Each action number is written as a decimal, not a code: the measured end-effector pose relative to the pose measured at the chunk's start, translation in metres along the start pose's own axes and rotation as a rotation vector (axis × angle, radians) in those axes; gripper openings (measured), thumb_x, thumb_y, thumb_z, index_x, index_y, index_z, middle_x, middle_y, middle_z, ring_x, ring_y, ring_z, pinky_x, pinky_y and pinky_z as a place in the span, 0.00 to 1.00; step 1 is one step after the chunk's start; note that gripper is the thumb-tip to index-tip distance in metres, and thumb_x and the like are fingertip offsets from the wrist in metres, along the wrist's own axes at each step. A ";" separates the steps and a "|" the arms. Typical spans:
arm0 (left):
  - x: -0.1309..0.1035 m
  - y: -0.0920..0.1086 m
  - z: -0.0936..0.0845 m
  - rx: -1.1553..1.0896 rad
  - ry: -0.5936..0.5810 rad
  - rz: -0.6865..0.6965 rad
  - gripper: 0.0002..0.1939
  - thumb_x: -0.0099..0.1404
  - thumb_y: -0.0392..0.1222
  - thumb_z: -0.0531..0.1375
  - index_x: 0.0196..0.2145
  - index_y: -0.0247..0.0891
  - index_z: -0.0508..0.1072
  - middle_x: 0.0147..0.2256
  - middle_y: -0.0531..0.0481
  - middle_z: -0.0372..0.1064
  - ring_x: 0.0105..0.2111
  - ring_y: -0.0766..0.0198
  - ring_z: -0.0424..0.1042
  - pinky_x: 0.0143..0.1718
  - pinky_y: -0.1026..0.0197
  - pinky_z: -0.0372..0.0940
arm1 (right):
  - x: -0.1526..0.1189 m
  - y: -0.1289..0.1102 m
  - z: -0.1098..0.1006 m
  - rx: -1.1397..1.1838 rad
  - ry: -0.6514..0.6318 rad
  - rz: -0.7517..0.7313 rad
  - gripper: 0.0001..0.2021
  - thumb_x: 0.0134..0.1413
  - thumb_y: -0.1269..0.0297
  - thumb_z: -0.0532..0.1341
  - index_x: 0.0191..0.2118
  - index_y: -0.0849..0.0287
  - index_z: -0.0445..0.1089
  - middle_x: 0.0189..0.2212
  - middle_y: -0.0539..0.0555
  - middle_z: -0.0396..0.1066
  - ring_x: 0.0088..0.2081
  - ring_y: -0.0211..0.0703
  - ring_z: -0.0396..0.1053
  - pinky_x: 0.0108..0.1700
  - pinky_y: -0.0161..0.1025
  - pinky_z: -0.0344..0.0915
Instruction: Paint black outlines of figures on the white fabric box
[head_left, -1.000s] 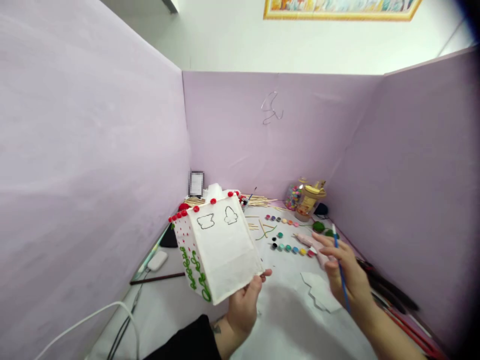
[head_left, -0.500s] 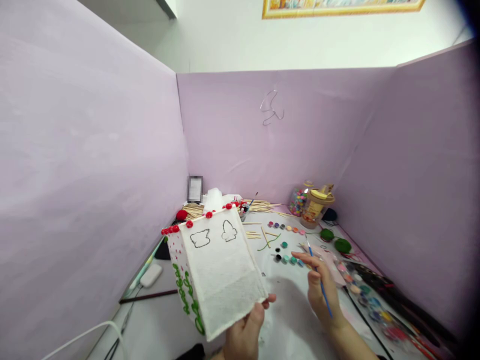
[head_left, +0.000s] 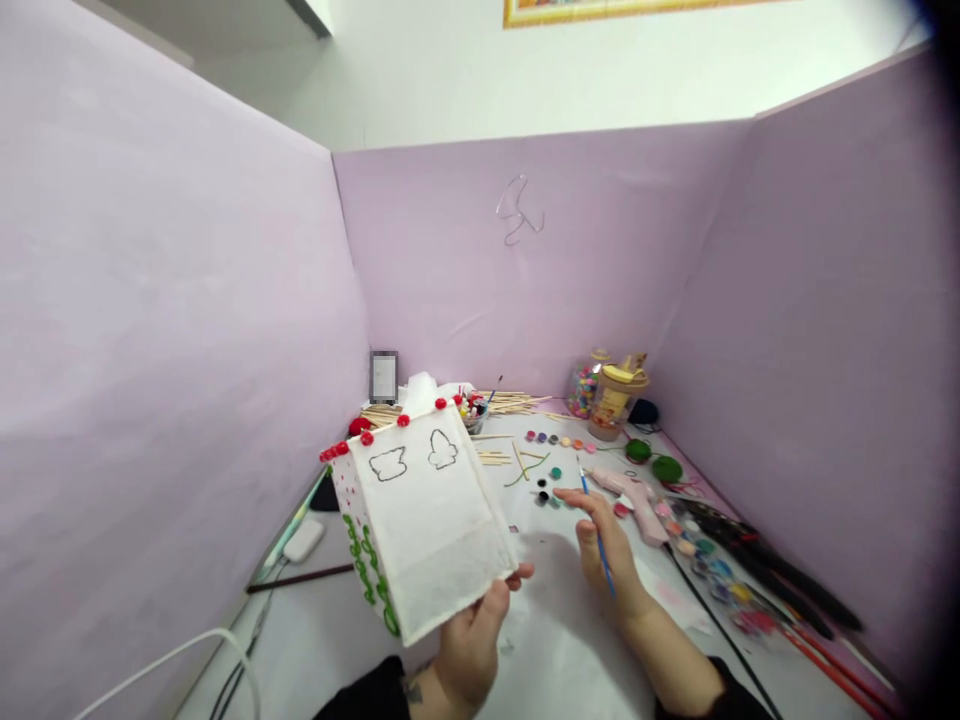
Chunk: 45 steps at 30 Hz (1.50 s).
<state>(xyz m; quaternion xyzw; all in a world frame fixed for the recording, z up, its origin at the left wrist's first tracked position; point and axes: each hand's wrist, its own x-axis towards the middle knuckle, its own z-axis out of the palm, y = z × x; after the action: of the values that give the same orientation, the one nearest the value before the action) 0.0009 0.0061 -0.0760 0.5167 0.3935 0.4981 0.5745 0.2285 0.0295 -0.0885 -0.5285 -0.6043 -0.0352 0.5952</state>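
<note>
Left hand (head_left: 469, 640) clamps the decorated white box (head_left: 420, 520) aloft by its lower corner; right hand (head_left: 607, 545), pinching a blue paintbrush (head_left: 596, 530) (tip near the paint pots (head_left: 547, 492)), should load sparingly, box held steady.

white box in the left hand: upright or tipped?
Tipped. The left hand grips the white box at its lower corner, off the table; its red-dotted edge leans away toward the back wall.

The left hand (head_left: 469, 640) is gripping a tilted white box (head_left: 420, 520) from below, while the right hand (head_left: 604, 545) is holding a blue paintbrush (head_left: 596, 530) beside small paint pots (head_left: 551, 495).
</note>
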 end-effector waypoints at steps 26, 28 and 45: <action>-0.004 -0.001 -0.003 -0.005 -0.126 -0.054 0.29 0.68 0.71 0.65 0.46 0.44 0.90 0.45 0.42 0.89 0.45 0.48 0.87 0.50 0.53 0.80 | 0.002 0.008 -0.009 -0.029 0.004 0.074 0.28 0.73 0.37 0.47 0.49 0.53 0.74 0.46 0.60 0.81 0.47 0.58 0.80 0.48 0.56 0.77; -0.007 -0.007 -0.004 -0.001 -0.150 -0.049 0.27 0.70 0.69 0.64 0.47 0.46 0.89 0.47 0.43 0.88 0.47 0.47 0.86 0.52 0.52 0.80 | -0.001 0.009 -0.009 -0.038 -0.006 0.079 0.28 0.73 0.37 0.47 0.50 0.52 0.74 0.47 0.60 0.81 0.49 0.58 0.79 0.49 0.56 0.77; -0.012 -0.008 -0.004 -0.003 -0.179 -0.088 0.32 0.70 0.73 0.60 0.49 0.47 0.89 0.49 0.42 0.88 0.47 0.47 0.86 0.54 0.52 0.78 | -0.010 0.010 -0.015 0.048 0.006 0.159 0.37 0.69 0.30 0.41 0.58 0.53 0.72 0.46 0.63 0.82 0.47 0.60 0.80 0.48 0.57 0.77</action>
<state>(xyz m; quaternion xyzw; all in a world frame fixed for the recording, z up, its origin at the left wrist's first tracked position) -0.0041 -0.0050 -0.0852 0.5403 0.3622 0.4248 0.6297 0.2429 0.0174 -0.0977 -0.5603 -0.5591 0.0251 0.6106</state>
